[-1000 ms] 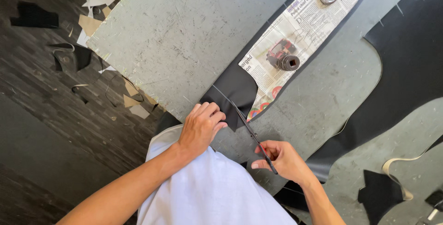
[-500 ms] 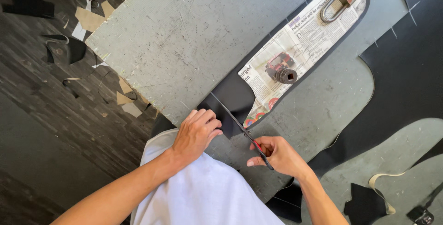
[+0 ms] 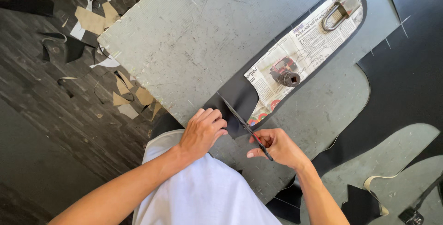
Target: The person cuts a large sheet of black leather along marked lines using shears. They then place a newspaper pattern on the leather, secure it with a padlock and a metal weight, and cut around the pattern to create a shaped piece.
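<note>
— Since a second before, what had moved?

— Both my hands had slid up along the black sheet (image 3: 240, 98), and the scissors (image 3: 244, 124) had travelled further along the edge of the newspaper pattern (image 3: 304, 45).

— How were your hands set?

— My left hand (image 3: 203, 130) lay flat, fingers pressed together, holding down the near end of the black sheet at the edge of the grey board (image 3: 194, 40). My right hand (image 3: 277, 146) was curled shut around the scissors' handles, blades open and pointing up and left over the black material.

— What held the pattern?

— A dark round weight (image 3: 290, 78) sat on its middle and a metal shackle (image 3: 334, 15) near its far end.

— Any room to move?

— The board was bare to the left of the sheet. Right of it lay more black material (image 3: 406, 82) with curved cut-outs. Scraps (image 3: 92, 20) littered the dark floor (image 3: 41, 128) past the board's left edge.
</note>
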The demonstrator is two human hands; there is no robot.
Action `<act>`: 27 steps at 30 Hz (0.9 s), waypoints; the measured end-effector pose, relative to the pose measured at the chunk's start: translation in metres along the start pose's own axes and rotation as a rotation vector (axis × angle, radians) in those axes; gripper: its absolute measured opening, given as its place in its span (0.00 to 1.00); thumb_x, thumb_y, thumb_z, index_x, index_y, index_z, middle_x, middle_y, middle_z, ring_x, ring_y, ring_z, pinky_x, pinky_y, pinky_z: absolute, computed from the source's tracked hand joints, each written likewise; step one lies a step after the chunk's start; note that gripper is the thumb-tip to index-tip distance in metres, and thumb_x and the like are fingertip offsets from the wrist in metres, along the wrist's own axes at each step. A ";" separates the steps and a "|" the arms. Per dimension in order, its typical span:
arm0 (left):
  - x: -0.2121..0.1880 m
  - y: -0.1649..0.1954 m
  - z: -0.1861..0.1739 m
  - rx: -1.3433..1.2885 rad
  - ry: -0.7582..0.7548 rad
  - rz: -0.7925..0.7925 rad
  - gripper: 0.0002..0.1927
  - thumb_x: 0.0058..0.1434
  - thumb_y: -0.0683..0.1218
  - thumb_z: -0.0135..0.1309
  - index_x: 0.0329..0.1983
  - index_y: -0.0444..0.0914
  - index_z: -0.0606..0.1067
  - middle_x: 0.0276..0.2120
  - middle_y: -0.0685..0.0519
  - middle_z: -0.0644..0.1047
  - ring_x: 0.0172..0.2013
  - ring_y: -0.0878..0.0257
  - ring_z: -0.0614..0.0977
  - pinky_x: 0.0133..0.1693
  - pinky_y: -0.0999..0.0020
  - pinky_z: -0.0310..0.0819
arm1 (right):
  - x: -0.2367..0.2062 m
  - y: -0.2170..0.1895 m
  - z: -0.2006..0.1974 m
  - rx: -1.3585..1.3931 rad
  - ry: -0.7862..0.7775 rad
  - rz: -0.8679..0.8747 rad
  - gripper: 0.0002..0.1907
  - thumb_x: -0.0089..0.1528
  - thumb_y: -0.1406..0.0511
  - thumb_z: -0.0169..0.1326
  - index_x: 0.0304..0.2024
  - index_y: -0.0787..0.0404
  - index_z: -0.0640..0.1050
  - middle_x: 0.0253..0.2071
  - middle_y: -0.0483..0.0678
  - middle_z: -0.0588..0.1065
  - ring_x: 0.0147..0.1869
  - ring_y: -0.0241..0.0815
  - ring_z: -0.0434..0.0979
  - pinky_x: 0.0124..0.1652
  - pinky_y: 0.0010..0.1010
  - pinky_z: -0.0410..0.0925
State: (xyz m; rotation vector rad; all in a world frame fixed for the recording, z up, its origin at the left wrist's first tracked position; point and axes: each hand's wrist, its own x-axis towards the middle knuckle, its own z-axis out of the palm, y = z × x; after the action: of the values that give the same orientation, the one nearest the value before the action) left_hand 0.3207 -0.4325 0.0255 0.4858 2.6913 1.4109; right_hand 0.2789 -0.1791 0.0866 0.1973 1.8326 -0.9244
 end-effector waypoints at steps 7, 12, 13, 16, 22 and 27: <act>-0.003 -0.002 0.001 0.003 0.013 0.018 0.09 0.52 0.44 0.66 0.32 0.38 0.77 0.34 0.53 0.73 0.39 0.55 0.75 0.42 0.59 0.67 | 0.009 -0.012 0.004 -0.003 -0.015 -0.061 0.18 0.49 0.63 0.74 0.36 0.65 0.81 0.17 0.35 0.58 0.22 0.28 0.55 0.23 0.27 0.50; -0.004 -0.007 -0.006 0.043 0.021 0.002 0.09 0.51 0.47 0.67 0.29 0.40 0.77 0.31 0.53 0.73 0.37 0.55 0.76 0.40 0.58 0.66 | -0.008 -0.011 0.008 0.021 0.019 -0.073 0.19 0.48 0.64 0.74 0.36 0.66 0.81 0.16 0.36 0.60 0.21 0.29 0.57 0.23 0.27 0.53; -0.007 -0.008 -0.010 0.052 0.028 -0.032 0.09 0.52 0.47 0.67 0.31 0.40 0.78 0.31 0.53 0.74 0.36 0.54 0.76 0.39 0.58 0.66 | -0.019 -0.007 0.008 0.014 0.036 -0.043 0.19 0.48 0.64 0.74 0.37 0.66 0.82 0.16 0.36 0.62 0.21 0.29 0.58 0.23 0.27 0.53; -0.018 -0.013 -0.027 0.091 0.076 -0.056 0.08 0.54 0.47 0.66 0.36 0.41 0.81 0.31 0.54 0.75 0.34 0.53 0.76 0.38 0.59 0.66 | -0.036 0.001 0.009 0.037 0.089 -0.057 0.21 0.45 0.64 0.75 0.38 0.65 0.82 0.17 0.35 0.66 0.21 0.29 0.60 0.23 0.27 0.54; -0.019 -0.001 -0.047 0.064 0.020 -0.198 0.21 0.52 0.56 0.68 0.42 0.38 0.80 0.28 0.52 0.73 0.31 0.55 0.76 0.37 0.59 0.69 | -0.036 0.011 0.023 0.083 0.117 -0.123 0.20 0.47 0.63 0.75 0.37 0.66 0.82 0.15 0.37 0.60 0.20 0.30 0.58 0.24 0.27 0.54; 0.014 0.002 -0.036 0.030 0.334 -0.168 0.31 0.55 0.55 0.67 0.56 0.32 0.75 0.39 0.47 0.74 0.35 0.53 0.76 0.36 0.58 0.73 | -0.032 0.006 0.026 0.038 0.129 -0.156 0.19 0.49 0.61 0.74 0.36 0.66 0.81 0.13 0.38 0.59 0.20 0.30 0.57 0.24 0.27 0.54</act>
State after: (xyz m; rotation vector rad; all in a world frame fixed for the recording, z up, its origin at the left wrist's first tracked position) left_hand 0.3002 -0.4559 0.0491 0.0209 2.9234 1.5235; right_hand 0.3152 -0.1838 0.1061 0.1419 1.9715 -1.0770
